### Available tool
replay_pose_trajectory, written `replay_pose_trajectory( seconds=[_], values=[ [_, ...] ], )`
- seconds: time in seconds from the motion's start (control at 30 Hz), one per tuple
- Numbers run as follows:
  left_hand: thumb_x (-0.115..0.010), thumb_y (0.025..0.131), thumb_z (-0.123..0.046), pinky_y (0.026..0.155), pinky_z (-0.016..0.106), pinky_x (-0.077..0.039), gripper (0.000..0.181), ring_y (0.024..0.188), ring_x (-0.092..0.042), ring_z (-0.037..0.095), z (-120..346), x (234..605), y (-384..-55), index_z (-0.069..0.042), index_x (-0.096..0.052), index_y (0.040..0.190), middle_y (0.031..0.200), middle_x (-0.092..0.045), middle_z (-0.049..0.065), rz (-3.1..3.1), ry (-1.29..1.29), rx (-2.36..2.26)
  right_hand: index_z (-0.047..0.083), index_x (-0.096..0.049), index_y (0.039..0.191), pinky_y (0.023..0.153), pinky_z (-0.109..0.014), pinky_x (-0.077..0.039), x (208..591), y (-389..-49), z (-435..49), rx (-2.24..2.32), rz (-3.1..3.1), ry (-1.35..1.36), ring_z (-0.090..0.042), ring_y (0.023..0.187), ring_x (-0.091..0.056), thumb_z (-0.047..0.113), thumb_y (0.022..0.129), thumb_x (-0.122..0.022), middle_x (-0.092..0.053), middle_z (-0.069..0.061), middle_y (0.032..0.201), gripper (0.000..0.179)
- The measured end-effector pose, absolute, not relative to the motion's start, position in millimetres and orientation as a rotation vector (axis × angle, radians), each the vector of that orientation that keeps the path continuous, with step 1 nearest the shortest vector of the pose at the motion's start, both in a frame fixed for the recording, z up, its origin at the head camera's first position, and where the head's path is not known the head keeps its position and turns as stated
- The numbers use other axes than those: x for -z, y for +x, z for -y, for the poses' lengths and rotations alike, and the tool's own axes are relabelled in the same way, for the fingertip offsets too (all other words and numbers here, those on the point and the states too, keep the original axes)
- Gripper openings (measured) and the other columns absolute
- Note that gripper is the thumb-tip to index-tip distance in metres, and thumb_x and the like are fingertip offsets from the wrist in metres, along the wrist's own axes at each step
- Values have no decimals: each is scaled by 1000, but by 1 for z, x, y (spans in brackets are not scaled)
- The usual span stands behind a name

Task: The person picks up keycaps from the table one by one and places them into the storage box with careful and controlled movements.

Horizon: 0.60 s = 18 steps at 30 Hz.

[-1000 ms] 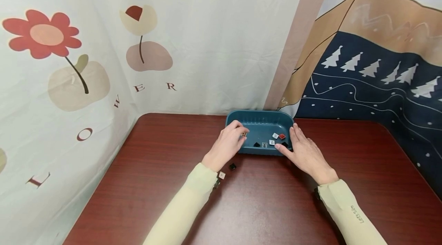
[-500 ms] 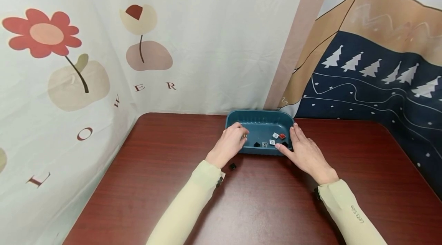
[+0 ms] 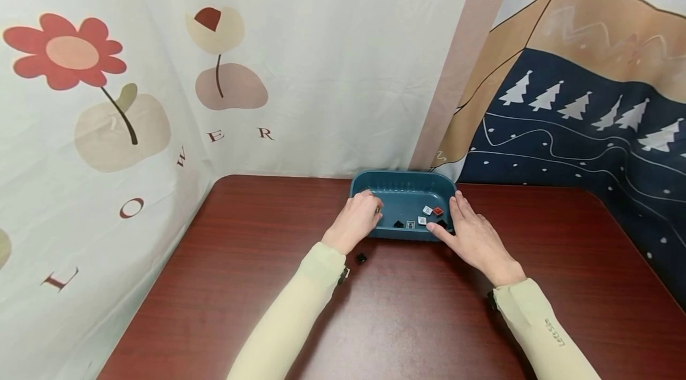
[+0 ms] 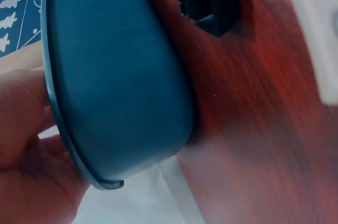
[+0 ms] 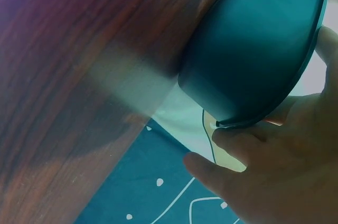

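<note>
A blue tray (image 3: pixel 407 234) stands at the back of the table. My left hand (image 3: pixel 354 219) is over its left end, fingers curled and pinching a small keycap, of which only a yellowish sliver shows. My right hand (image 3: pixel 477 240) rests on the right end, fingers straight along the rim and thumb over the front edge. Inside the tray lie several keycaps, including a red keycap (image 3: pixel 437 211), a white keycap (image 3: pixel 427 210) and a black keycap (image 3: pixel 399 224). On the table in front sits another black keycap (image 4: pixel 211 2), its hollow side showing in the left wrist view.
A white keycap (image 4: pixel 317 28) lies close to the left wrist camera; my left wrist mostly covers it in the head view. The reddish-brown table (image 3: pixel 418 308) meets a printed curtain (image 3: pixel 321 70) just behind the tray.
My left hand has shifted slightly right and its fingers now cover more of the keycap. The left wrist has moved over the white keycap on the table. The right hand stays put.
</note>
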State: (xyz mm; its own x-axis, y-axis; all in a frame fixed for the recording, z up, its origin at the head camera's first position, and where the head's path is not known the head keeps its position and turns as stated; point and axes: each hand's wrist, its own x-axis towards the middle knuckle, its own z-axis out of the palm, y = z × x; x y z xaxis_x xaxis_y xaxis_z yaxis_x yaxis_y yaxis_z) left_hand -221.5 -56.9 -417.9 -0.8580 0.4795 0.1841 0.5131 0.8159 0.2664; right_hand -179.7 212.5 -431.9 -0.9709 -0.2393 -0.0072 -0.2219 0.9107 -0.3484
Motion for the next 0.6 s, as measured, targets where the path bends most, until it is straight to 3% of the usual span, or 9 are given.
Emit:
replay_pose_trajectory(
  seconds=[0.33, 0.6],
  values=[
    [-73, 96, -5, 69, 28, -55, 9, 85, -64, 20, 55, 418, -227, -6, -81, 91, 88, -71, 8, 2943, -787, 503, -13, -21, 159, 115, -68, -25, 433, -180, -214, 541, -3017, -367, -50, 153, -19, 80, 96, -39, -11, -31, 168, 113],
    [-71, 97, -4, 79, 32, -59, 13, 95, -71, 23, 54, 417, -231, -2, -81, 105, 108, -75, 12, 3006, -754, 547, -12, -20, 159, 116, -68, -23, 432, -180, -213, 548, -3007, -358, -49, 153, -17, 79, 97, -40, -10, -30, 168, 112]
  ],
)
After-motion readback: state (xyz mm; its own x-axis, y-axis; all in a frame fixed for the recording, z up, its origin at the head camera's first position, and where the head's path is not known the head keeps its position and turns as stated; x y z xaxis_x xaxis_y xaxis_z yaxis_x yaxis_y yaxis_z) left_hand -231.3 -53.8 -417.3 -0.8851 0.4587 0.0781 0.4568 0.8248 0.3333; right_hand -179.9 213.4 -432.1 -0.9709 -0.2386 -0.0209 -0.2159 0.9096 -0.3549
